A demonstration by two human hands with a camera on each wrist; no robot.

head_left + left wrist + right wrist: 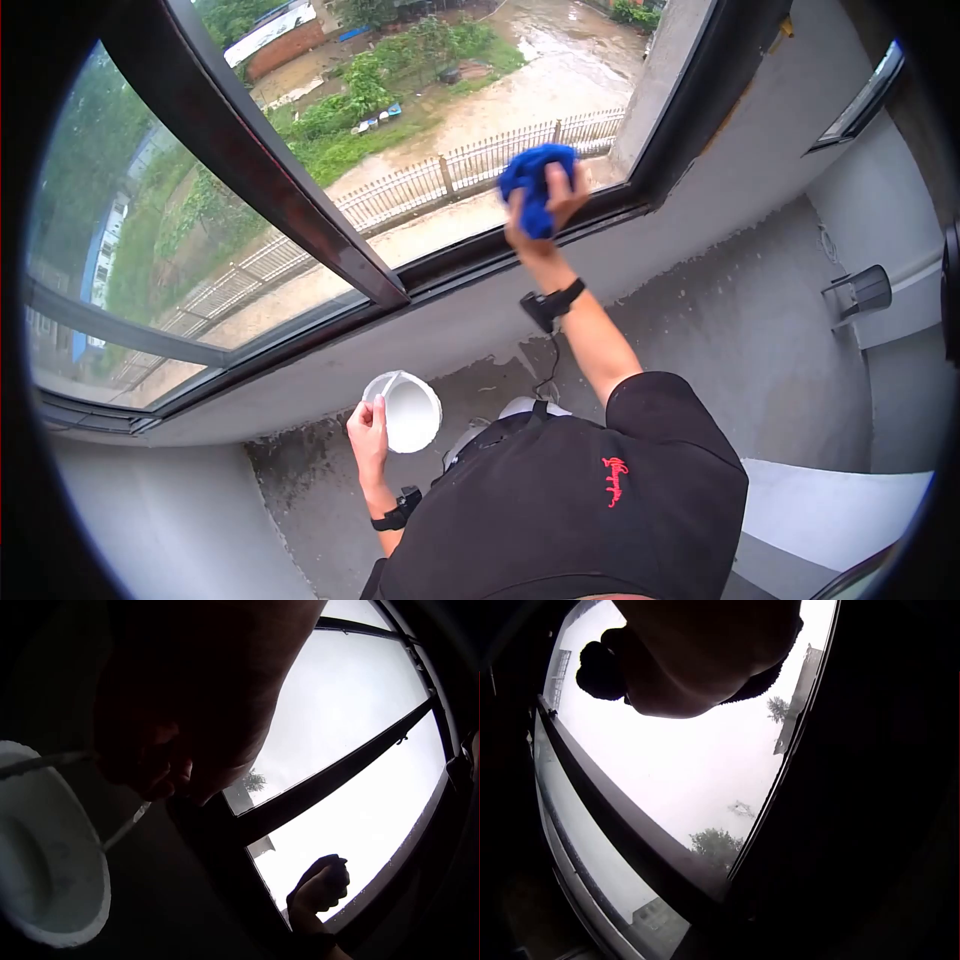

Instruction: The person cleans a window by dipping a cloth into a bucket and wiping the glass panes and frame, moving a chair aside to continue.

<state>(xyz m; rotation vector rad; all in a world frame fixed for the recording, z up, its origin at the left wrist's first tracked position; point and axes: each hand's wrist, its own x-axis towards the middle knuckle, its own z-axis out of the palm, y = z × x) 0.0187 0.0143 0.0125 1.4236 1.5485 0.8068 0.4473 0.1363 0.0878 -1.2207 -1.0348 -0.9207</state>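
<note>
My right hand (562,212) is raised in front of the window and grips a bunched blue cloth (535,170), fingers spread over it. In the head view the cloth overlaps the lower right part of the window. The right wrist view has the cloth (600,671) as a dark shape past the hand (697,667). Lower down, my left hand (368,440) holds a white bucket (428,420) by its thin handle (389,384). From the left wrist, the bucket (94,900) hangs tilted below the fingers, its inside pale.
A dark window frame (345,245) divides the panes, with a fence (480,155) and a yard outside. Below the sill runs a grey wall (620,255) down to a rough concrete floor (740,330). A dark chair (868,290) stands by the far right wall.
</note>
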